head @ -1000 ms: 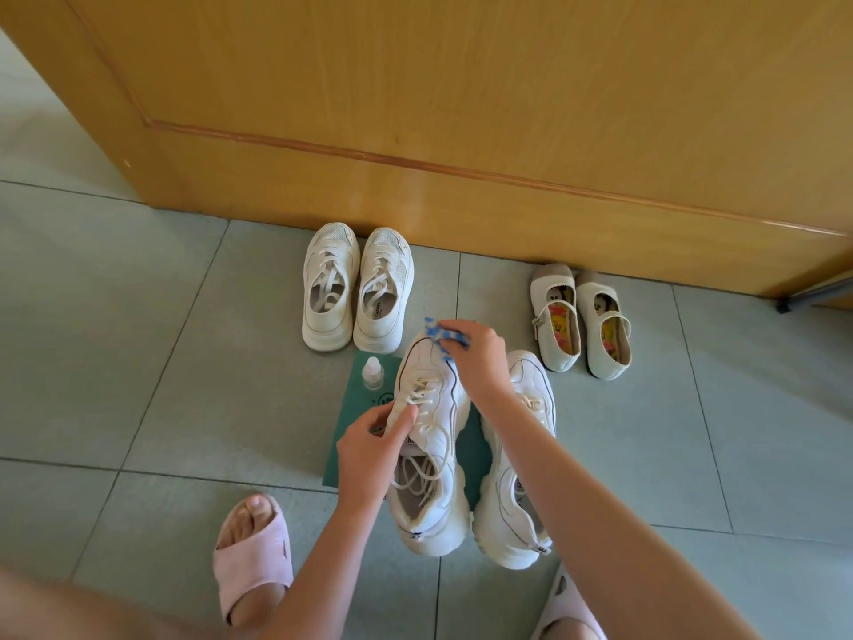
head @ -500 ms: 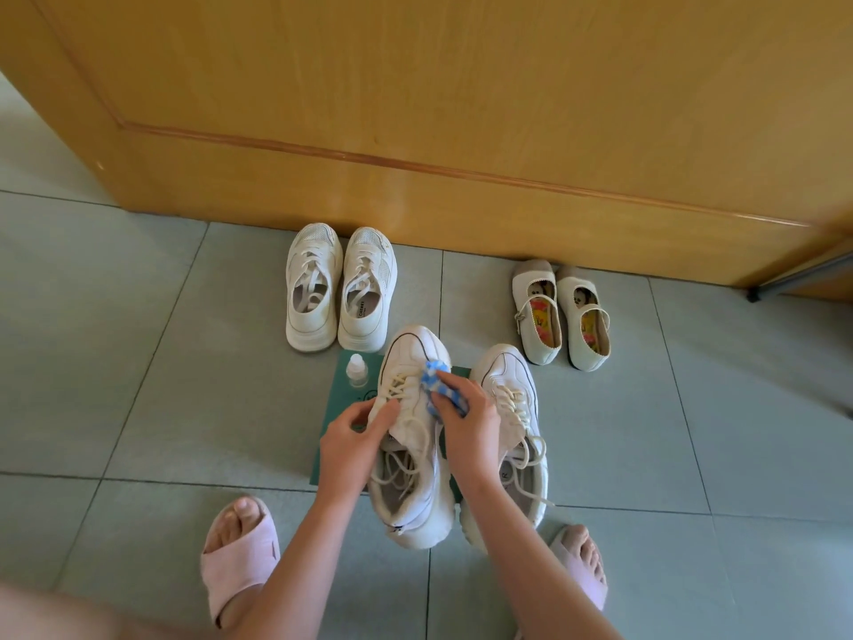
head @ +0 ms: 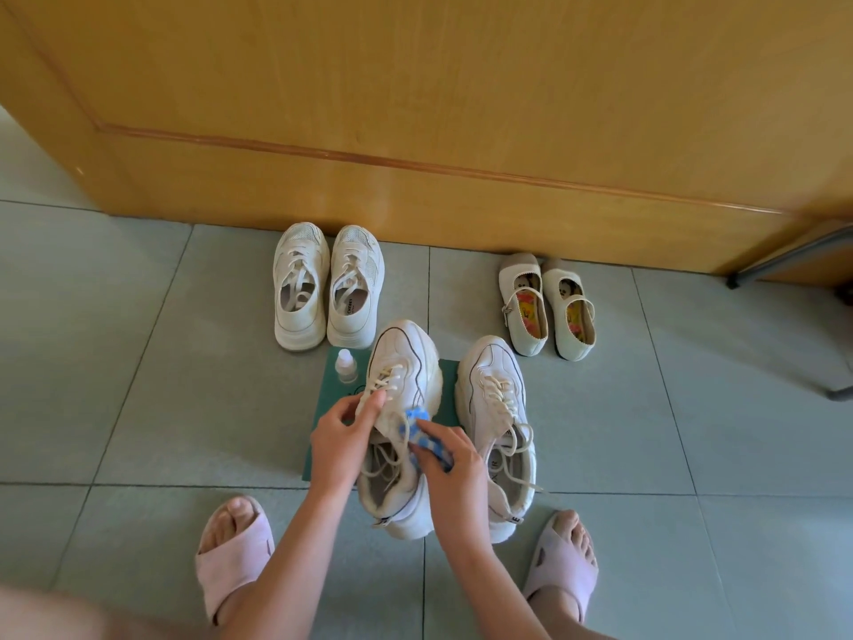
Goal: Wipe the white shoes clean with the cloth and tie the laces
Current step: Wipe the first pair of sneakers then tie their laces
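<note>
Both hands work on one white shoe [head: 402, 362] on a green mat [head: 328, 411], in front of a wooden door [head: 415, 108].

A pink slipper [head: 233, 554] sits at lower left. A pair of white sneakers [head: 301, 288] stands by the door, and just in front of them a small bottle [head: 346, 366] stands upright on the mat's far corner. The left hand [head: 344, 438] grips the shoe's left side, its fingertips clamped by the eyelets. The shoe is toe-up towards the door, laces loose. A blue cloth [head: 421, 434] lies on the shoe's tongue, and the right hand [head: 450, 468] curls round the cloth, pressing it down. Just beside it stands the second shoe [head: 495, 390], its untied laces trailing over the side. Strap shoes [head: 544, 316] stand near the door, with another slipper [head: 561, 568] at lower right.
</note>
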The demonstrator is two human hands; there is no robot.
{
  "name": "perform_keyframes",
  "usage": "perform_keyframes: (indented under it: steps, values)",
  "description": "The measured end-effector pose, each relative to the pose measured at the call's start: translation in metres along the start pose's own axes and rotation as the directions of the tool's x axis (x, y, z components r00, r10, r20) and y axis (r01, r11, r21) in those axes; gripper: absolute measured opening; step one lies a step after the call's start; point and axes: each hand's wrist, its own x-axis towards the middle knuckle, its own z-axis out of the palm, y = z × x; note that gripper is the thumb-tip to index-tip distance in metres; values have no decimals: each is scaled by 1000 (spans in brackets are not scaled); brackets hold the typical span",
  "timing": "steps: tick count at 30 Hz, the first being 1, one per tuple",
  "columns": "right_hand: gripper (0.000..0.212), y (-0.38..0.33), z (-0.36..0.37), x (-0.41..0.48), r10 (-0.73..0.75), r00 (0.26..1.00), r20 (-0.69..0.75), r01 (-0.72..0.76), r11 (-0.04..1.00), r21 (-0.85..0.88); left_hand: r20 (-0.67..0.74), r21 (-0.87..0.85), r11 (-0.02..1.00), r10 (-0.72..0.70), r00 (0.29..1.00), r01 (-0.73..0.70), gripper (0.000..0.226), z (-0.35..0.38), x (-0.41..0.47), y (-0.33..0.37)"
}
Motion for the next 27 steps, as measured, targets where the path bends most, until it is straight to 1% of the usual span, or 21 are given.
perform_keyframes:
  steps: [3, 6, 10, 12, 14, 15, 16, 20, 21, 23, 25, 27]
  values:
    - [34, 2, 0, -11, -4, 999, 40, 5, 1000, -17, -11, -13, 1000, 2, 1000, -3, 31, -2, 1, -2]
    - [35, 3, -7, -17, 7, 999, 38, -7, 1000, -17, 10, 3, 1000, 17, 1000, -17, 31, -1, 0, -1]
    - [35, 1, -28, -22, 96, 991, 97, -100, 994, 38, 41, 3, 999, 34, 999, -34, 32, -1, 0, -2]
    - [33, -9, -35, -17, 71, 996, 49, -74, 994, 76, 50, 1, 1000, 31, 998, -32, 32, -2, 1, -3]
    - [28, -19, -35, 2, 13, 997, -72, -6, 996, 94, 60, -7, 1000, 20, 998, -20, 35, -2, 1, -2]
    - [29, -22, -34, 14, -14, 994, -112, 21, 998, 65, 67, -3, 1000, 14, 998, -14, 37, -1, 1, -1]
    - [32, -25, -29, 25, -28, 993, -119, 31, 999, 25, 71, 9, 1000, 14, 997, -14, 38, 0, 1, 1]
    - [40, -9, -3, 48, 2, 1000, -27, -6, 988, -151, 50, 15, 1000, 14, 999, -15, 38, 1, 1, 3]
    - [39, -6, -1, 45, 17, 999, -28, -21, 988, -155, 44, 9, 1000, 13, 999, -13, 38, 0, 1, 3]
    - [38, 1, -1, 33, 41, 999, -24, -43, 993, -109, 32, 14, 1000, 15, 999, -16, 36, -1, 1, 1]
    - [39, 4, -5, 13, 62, 998, 15, -60, 994, -87, 25, 28, 999, 24, 999, -24, 35, -1, 0, 0]
    - [40, 9, -10, -6, 52, 997, 51, -47, 994, -96, 16, 30, 999, 28, 999, -28, 35, 0, -1, 0]
